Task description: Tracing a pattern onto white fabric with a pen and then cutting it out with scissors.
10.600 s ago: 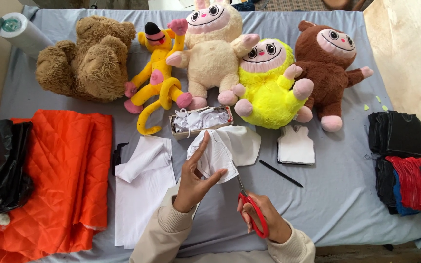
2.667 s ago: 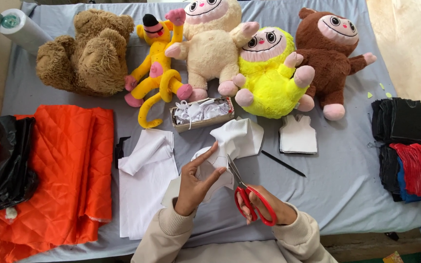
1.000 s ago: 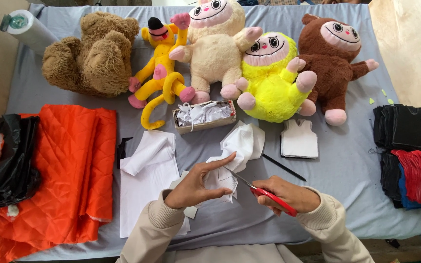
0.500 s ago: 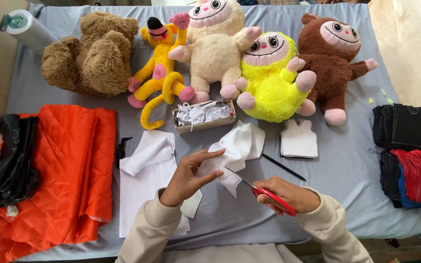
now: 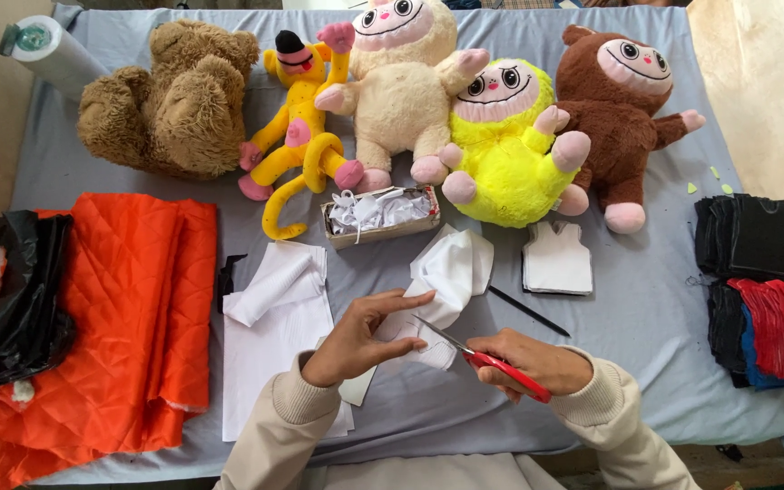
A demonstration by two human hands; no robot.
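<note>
At lower centre of the frame, the left hand is pinching a limp white fabric piece flat near the cut line while the right hand, fingers clamped on red-handled scissors, is snipping; light, floppy cloth likely needs tension.

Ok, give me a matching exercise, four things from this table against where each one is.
Things:
1. scissors
2. pencil
3. orange fabric
4. box of scraps

Places:
A. left side of the table
B. in the right hand
C. in front of the plush toys
D. below the stack of white cut-outs

Pairs: 1-B, 2-D, 3-A, 4-C
</note>
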